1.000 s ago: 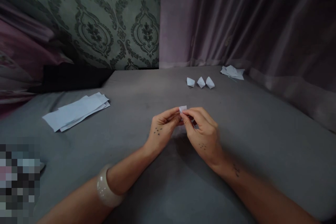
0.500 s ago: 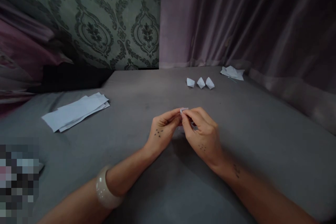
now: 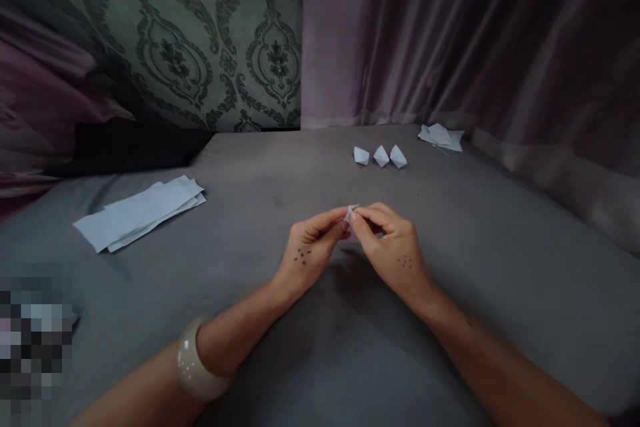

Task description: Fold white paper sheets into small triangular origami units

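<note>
A small folded piece of white paper (image 3: 349, 215) is pinched between my two hands, held above the grey cloth surface (image 3: 280, 373). My left hand (image 3: 316, 239) grips its left side with thumb and fingertips. On the other side my right hand (image 3: 393, 237) has thumb and index finger closed on it. Fingers cover most of the paper, so its full shape is hidden. Beyond the hands stand three small folded paper shapes in a row: one at the left (image 3: 361, 156), one in the middle (image 3: 381, 157) and one at the right (image 3: 399, 157).
A stack of white paper strips (image 3: 145, 210) lies to the left. Several loose paper pieces (image 3: 441, 137) rest at the far right, near the curtain (image 3: 400, 33). Dark cloth (image 3: 135, 150) is at the back left. A white bangle (image 3: 195, 363) circles my left forearm.
My right hand has turned and shifted slightly to the right, its thumb now lying along the paper. More of the folded paper shows between the fingertips. The left hand stays nearly still.
</note>
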A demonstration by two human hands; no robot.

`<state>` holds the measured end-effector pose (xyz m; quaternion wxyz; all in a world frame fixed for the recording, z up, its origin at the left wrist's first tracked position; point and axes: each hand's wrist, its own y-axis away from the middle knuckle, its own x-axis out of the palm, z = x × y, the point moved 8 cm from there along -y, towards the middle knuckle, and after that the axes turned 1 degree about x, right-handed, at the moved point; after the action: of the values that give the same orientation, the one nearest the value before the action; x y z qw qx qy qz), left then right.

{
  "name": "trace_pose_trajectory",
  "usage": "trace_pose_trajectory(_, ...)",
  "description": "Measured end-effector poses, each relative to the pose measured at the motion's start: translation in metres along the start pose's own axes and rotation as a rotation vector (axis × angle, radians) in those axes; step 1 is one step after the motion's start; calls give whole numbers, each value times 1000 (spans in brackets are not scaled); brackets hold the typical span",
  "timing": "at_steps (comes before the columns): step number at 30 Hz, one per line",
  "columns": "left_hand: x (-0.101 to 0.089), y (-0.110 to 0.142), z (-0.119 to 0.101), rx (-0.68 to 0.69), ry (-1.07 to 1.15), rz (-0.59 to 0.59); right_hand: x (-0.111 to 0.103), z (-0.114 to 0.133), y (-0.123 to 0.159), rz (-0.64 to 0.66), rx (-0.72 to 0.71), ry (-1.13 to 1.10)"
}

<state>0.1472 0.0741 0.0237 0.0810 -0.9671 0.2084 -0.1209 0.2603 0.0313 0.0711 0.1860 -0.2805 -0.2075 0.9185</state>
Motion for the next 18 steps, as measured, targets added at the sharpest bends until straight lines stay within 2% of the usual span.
trace_pose_trajectory(4,2,0,-7,-21,-24,11,-2,-2,0,-5,-17,1)
trace_pose_trajectory(8,-5,-4,-19,51,-126,-44,-2,3,1,2,-54,28)
trace_pose_trajectory(12,-8,-7,-23,60,-183,-75,1,8,3,30,-59,56)
trace_pose_trajectory(15,-9,-8,-23,46,-136,-102,3,6,3,44,-24,44)
trace_pose_trajectory(18,-12,-8,-13,-31,12,-131,5,-1,3,83,62,-25)
